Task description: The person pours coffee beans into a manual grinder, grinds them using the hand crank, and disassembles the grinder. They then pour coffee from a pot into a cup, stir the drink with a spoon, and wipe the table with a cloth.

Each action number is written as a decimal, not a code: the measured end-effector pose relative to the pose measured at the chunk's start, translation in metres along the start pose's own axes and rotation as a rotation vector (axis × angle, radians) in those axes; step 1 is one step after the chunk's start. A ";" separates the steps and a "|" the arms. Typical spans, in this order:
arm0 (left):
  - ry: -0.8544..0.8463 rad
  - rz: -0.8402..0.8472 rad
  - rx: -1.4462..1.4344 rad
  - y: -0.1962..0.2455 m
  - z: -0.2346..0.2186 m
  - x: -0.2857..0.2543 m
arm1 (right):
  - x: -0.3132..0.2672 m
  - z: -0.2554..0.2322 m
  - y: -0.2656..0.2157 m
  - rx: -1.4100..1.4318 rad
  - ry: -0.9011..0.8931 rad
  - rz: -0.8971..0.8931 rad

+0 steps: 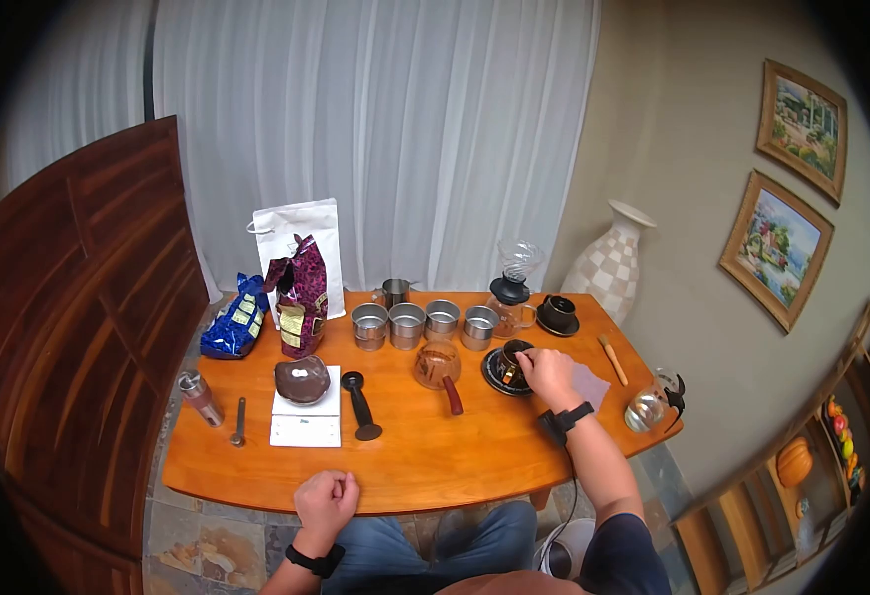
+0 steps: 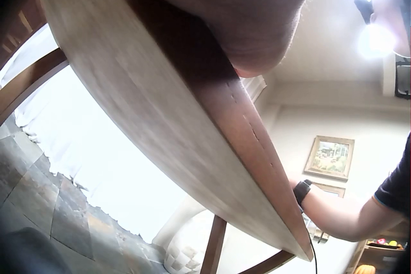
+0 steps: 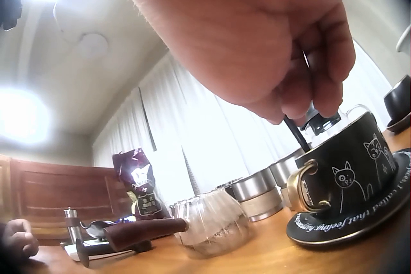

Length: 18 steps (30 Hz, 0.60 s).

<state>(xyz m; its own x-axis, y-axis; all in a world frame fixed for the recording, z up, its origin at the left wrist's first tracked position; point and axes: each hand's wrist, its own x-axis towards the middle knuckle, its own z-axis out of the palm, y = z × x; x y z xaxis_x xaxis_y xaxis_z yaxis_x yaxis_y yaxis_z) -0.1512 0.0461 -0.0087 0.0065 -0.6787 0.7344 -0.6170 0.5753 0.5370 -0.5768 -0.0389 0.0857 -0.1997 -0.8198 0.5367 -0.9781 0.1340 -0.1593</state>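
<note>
The right hand (image 1: 548, 374) hovers over the black cat-print cup with a gold handle (image 3: 350, 161), which stands on its black lettered saucer (image 3: 359, 222) at the table's right side; its fingertips pinch a thin dark stick, probably a spoon handle (image 3: 297, 134), dipping into the cup. Stirring well likely means keeping the pinch light, circling gently and holding the cup centred on the saucer so nothing slops over the rim. The left hand (image 1: 326, 499) rests at the near edge of the orange wooden table (image 1: 435, 466), fingers curled into a loose fist holding nothing. Four steel tins (image 1: 406, 324) stand in a row, beside three coffee bags (image 1: 301, 293).
</note>
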 end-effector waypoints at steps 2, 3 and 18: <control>-0.003 0.002 0.001 -0.001 0.001 -0.001 | 0.003 0.006 0.005 -0.007 0.003 0.021; -0.002 0.002 0.002 -0.001 0.000 0.000 | 0.005 0.009 0.008 -0.015 0.004 0.042; -0.012 0.001 0.011 -0.002 0.001 0.000 | -0.007 -0.002 0.003 -0.007 0.021 -0.038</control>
<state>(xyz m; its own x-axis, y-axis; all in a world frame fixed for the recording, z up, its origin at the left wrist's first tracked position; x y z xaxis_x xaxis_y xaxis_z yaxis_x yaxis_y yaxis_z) -0.1508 0.0448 -0.0106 -0.0032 -0.6838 0.7297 -0.6256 0.5706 0.5320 -0.5787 -0.0312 0.0832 -0.1634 -0.8128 0.5592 -0.9854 0.1069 -0.1325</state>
